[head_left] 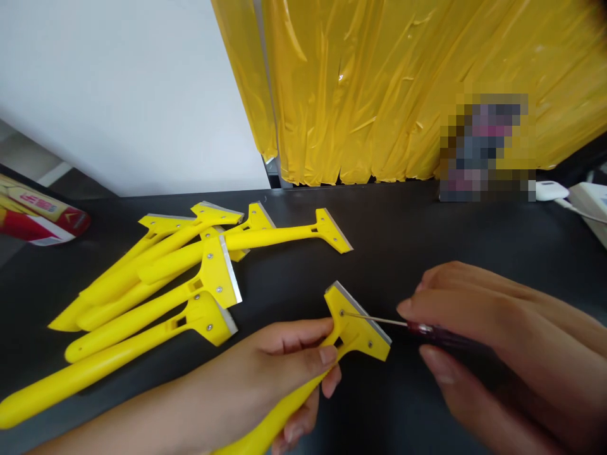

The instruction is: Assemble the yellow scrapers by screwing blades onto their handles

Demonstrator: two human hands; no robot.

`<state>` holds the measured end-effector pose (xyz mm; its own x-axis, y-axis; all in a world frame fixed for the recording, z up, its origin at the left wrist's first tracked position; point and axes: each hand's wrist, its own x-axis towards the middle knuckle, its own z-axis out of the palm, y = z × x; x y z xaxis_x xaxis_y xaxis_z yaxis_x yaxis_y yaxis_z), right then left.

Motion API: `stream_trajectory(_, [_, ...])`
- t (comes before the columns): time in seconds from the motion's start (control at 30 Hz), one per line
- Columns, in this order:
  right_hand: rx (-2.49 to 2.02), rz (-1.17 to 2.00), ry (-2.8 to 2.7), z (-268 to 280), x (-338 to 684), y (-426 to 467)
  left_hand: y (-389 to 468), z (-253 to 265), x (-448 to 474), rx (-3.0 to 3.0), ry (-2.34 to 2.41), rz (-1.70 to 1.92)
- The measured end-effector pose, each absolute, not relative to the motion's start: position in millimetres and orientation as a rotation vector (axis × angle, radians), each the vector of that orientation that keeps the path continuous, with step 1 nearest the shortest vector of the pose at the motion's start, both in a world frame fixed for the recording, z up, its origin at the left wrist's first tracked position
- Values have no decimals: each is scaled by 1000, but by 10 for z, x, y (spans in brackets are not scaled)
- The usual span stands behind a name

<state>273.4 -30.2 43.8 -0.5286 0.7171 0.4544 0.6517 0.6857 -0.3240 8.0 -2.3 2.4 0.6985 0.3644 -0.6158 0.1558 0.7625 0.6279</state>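
Note:
My left hand (289, 366) is closed around the neck of a yellow scraper (353, 328), whose metal blade edge points up and to the right. Two screws show on the scraper's head. In my right hand (488, 322) is a screwdriver (420, 327) with a dark red handle and a thin shaft. Its tip meets the upper screw (342, 313) of the held scraper. To the left lies a pile of several similar yellow scrapers (175, 294), their blades mostly toward the right.
All this is on or above a black table (393, 240). A red and yellow printed package (40, 212) stands at the left edge. Behind hang yellow plastic sheeting (360, 95) and a white panel (128, 95). At the right back are a blurred-out item (484, 148) and a small white device (550, 190).

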Motion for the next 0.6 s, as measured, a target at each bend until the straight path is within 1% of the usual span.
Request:
stream_trajectory(0.1, [-1060,242,-2364,448,2756,-310,-23,27,80,722,803,119])
stream_trajectory(0.27, [-1045,194,-2361,457,2765,-299,-27,21,82,708,802,131])
stream_trajectory(0.5, [-1017,262,-2365,434,2750,-294,-42,30,66,692,809,132])
stream_trajectory(0.6, [-1106,309,-2299,440,2770,-328,-33,38,65,685,800,129])
